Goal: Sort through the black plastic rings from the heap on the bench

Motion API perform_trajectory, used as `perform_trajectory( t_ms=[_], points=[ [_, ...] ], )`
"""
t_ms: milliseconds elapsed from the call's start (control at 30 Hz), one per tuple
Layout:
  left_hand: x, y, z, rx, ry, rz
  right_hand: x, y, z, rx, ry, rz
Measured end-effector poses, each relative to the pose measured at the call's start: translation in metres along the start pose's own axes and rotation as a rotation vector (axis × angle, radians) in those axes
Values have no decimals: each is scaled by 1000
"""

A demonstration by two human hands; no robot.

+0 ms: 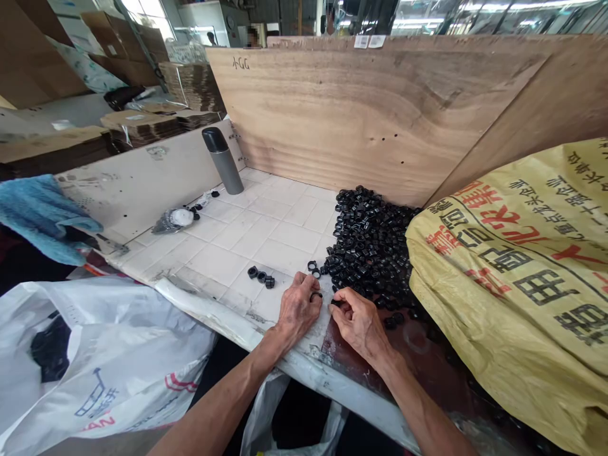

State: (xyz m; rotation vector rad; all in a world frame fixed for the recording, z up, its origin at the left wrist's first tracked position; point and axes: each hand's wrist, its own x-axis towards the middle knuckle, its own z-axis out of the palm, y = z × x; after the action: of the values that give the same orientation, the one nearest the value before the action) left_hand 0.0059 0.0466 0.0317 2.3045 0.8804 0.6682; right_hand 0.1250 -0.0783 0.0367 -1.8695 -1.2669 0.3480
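Close together near the front of the tiled tabletop [285,244] are my two hands. My left hand [298,307] is closed, pinching a small black ring [316,295] between thumb and fingertips. A hand's width to the right, my right hand [360,322] is also closed, with a small black piece [335,303] at its fingertips, mostly covered. Just beyond lies a large heap of black rings [370,240], with a couple of loose ones at its near left edge. Several more black rings [261,277] sit in a short row left of my left hand.
A grey flask [225,164] stands at the back left, near a small plastic bag [173,220]. Wooden boards [370,114] wall the back. A yellow sack [517,272] bulges at the right. White bags [118,342] and a blue towel [45,212] hang along the near left.
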Motion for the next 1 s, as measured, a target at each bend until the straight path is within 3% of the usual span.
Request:
perform_trajectory(
  t_ms=[233, 400, 500, 700, 867, 1000],
  points=[
    [-4, -5, -2, -178, -20, 116, 0, 0, -2, 58, 14, -10],
    [-12, -3, -14, -213, -72, 58, 1, 6, -2, 130, 50, 106],
    [-12, -4, -15, -168, -140, 102, 2, 6, -3, 164, 47, 153],
    [-8, -6, -12, -171, -169, 115, 3, 0, -6, 222, -24, 50],
    [-10, -7, -11, -372, -177, 162, 2, -4, -7, 279, 18, 40],
    [-13, -8, -8, -596, -195, 46, 4, -5, -9, 283, 39, 11]
  ],
)
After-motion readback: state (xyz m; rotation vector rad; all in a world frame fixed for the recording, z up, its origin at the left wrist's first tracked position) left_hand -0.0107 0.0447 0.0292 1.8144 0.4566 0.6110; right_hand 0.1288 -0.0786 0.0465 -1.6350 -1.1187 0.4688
